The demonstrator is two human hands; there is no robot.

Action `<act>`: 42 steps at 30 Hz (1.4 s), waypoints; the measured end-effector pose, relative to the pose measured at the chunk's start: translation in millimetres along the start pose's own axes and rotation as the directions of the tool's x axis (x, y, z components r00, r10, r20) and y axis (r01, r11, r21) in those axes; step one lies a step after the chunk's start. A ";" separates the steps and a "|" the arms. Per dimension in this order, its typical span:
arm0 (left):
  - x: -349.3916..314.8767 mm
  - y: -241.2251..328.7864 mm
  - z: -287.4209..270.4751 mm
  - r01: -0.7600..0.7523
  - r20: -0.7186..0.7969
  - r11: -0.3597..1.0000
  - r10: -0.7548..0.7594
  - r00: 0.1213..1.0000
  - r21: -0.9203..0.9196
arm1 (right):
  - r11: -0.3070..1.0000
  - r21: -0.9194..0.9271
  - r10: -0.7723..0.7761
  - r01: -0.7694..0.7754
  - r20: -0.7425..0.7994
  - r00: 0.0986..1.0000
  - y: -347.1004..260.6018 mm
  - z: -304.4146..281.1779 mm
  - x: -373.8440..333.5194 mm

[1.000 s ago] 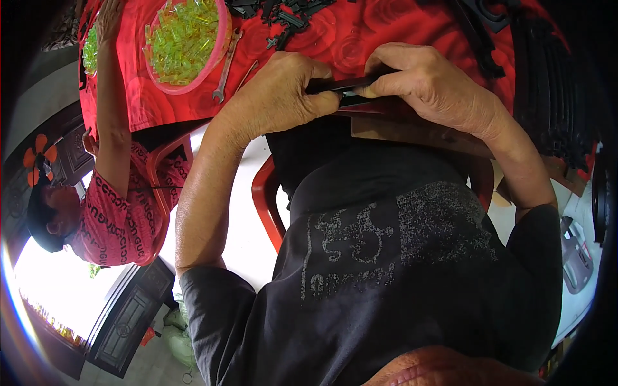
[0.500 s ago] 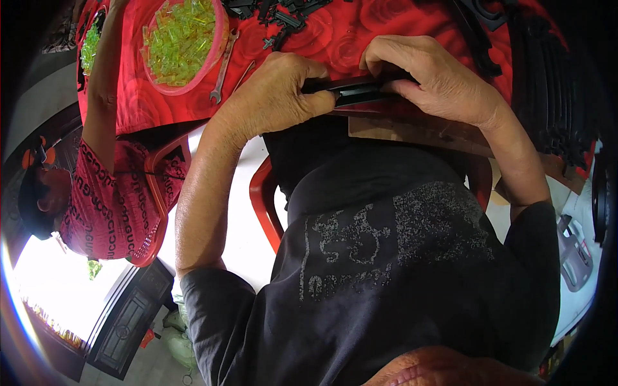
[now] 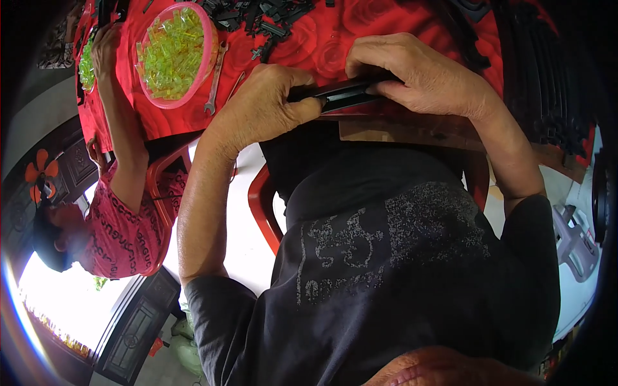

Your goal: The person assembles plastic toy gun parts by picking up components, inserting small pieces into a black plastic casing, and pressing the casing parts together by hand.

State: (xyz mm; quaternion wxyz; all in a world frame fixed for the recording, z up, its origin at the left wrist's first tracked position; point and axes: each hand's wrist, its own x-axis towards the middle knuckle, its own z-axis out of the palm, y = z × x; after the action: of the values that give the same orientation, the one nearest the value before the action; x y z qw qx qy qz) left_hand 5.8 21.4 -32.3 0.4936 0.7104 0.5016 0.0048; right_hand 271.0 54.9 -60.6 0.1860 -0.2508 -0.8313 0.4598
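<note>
A long black plastic strip (image 3: 347,98) with a channel along it lies level between my hands, just above the near edge of the red table. My left hand (image 3: 273,103) grips its left end, thumb along the near side and fingers curled behind. Its right end is pinched between the thumb and fingers of my right hand (image 3: 412,74). Fingertips of both hands are partly hidden behind the strip, so I cannot tell whether a small part is pressed there. Several small black plastic parts (image 3: 273,29) lie loose beyond my left hand.
A pink basin (image 3: 209,55) of yellow-green clear pieces stands at the left, beside a wrench (image 3: 215,80). Long black strips (image 3: 541,83) are piled at the right. A wooden board (image 3: 399,133) runs along the near table edge. A co-worker (image 3: 122,225) sits at the left.
My hands keep their grip on the black strip, with little change in its pose. The view has shifted slightly. The co-worker's arm has drawn back and a hand now shows near the green pieces.
</note>
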 end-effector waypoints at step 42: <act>9.9 -8.6 -55.0 0.016 -0.272 0.990 0.023 0.962 0.138 | 0.993 -0.045 -0.108 0.109 0.012 0.994 12.4 -5.4 63.2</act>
State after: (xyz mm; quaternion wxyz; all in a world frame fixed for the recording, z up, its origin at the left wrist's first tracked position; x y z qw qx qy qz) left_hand -23.0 66.8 -15.0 0.3691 0.7364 0.5628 0.0687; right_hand 226.1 101.3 -63.6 0.2008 -0.2072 -0.8549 0.4311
